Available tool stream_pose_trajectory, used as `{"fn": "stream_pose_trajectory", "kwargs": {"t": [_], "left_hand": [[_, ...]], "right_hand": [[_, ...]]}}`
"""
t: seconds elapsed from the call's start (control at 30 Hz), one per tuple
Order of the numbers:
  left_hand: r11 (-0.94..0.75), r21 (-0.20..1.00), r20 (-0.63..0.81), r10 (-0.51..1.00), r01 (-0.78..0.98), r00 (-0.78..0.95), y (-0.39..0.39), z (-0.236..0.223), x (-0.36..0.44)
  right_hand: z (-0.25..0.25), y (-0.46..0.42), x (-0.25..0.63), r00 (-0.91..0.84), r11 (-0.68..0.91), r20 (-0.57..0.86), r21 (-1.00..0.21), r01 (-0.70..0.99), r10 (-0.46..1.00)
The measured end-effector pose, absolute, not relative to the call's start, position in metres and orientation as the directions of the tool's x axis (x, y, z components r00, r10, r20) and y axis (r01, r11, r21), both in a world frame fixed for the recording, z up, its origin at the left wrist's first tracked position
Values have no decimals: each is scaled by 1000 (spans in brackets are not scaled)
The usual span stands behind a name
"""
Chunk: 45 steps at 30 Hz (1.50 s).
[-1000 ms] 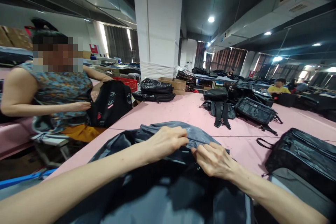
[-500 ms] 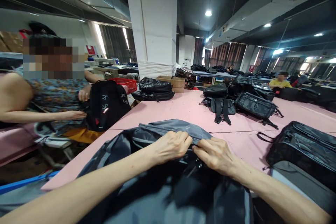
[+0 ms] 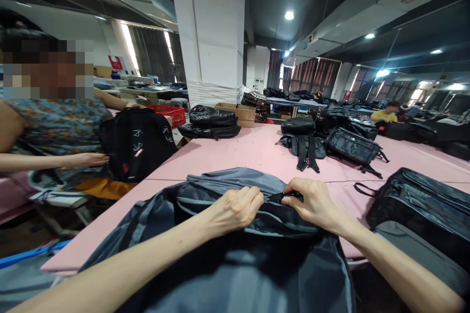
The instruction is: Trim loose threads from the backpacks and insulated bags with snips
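The left hand (image 3: 238, 207) is clamped on the far edge of the dark grey bag (image 3: 242, 274); the right hand (image 3: 314, 201) pinches a small black piece (image 3: 276, 197) just beside it; the bag is at the pink table's (image 3: 253, 151) near edge.

Person's left hand (image 3: 235, 208) and right hand (image 3: 317, 203): both bare, slender fingers. Left forearm (image 3: 147, 254), right forearm (image 3: 385, 257): 2 slim, bare to frame edge. 1 small spot (image 3: 180, 241) on left.

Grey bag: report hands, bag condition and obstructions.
Left hand gripping grey bag at its edge; right hand pinching small black piece. Bag open. Camouflage bag lies off to the right.
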<state>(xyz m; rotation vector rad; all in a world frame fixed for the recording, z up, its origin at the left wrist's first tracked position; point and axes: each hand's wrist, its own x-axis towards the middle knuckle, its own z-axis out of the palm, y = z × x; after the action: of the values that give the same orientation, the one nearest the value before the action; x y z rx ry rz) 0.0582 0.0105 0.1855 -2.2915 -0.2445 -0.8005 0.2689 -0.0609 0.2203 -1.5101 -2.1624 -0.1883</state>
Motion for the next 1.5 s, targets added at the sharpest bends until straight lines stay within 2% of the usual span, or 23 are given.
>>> {"fn": "stream_pose_trajectory", "kwargs": {"t": [0.2, 0.33, 0.4, 0.47, 0.57, 0.63, 0.77, 1.0, 1.07, 1.2, 1.37, 1.43, 1.5], "left_hand": [[-759, -542, 613, -63, 361, 787, 8, 187, 57], [-793, -494, 633, -47, 357, 773, 10, 185, 56], [-850, -375, 681, 19, 370, 732, 13, 184, 53], [-914, -201, 709, 112, 352, 696, 15, 185, 48], [-962, 42, 684, 224, 268, 695, 16, 188, 41], [-965, 148, 661, 261, 218, 704, 15, 190, 38], [-950, 257, 656, 305, 175, 691, 16, 191, 37], [-920, 350, 630, 369, 175, 684, 20, 192, 37], [-874, 451, 572, 440, 183, 692, 19, 196, 35], [-659, 739, 408, 604, 141, 684, 14, 207, 33], [-409, 912, 295, 646, -7, 704, 18, 222, 29], [-371, 927, 292, 616, -57, 731, 22, 231, 23], [-527, 849, 334, 563, 17, 756, 25, 238, 15]], "right_hand": [[225, -58, 265, -288, 394, 446, -163, 904, 847], [228, -59, 266, -301, 416, 410, -227, 881, 861], [229, -60, 266, -280, 409, 417, -260, 875, 865], [229, -60, 265, -269, 409, 429, -278, 869, 863], [229, -56, 259, -270, 416, 437, -282, 864, 858], [229, -51, 254, -284, 424, 432, -274, 863, 856], [227, -42, 244, -340, 467, 424, -242, 850, 839], [227, -39, 239, -372, 479, 419, -187, 858, 828], [226, -39, 240, -375, 487, 430, -184, 854, 821], [224, -41, 240, -382, 493, 443, -165, 854, 811], [223, -45, 243, -379, 507, 426, -243, 827, 822], [223, -46, 244, -375, 510, 427, -263, 819, 823], [223, -47, 245, -372, 505, 431, -250, 826, 822]]}}
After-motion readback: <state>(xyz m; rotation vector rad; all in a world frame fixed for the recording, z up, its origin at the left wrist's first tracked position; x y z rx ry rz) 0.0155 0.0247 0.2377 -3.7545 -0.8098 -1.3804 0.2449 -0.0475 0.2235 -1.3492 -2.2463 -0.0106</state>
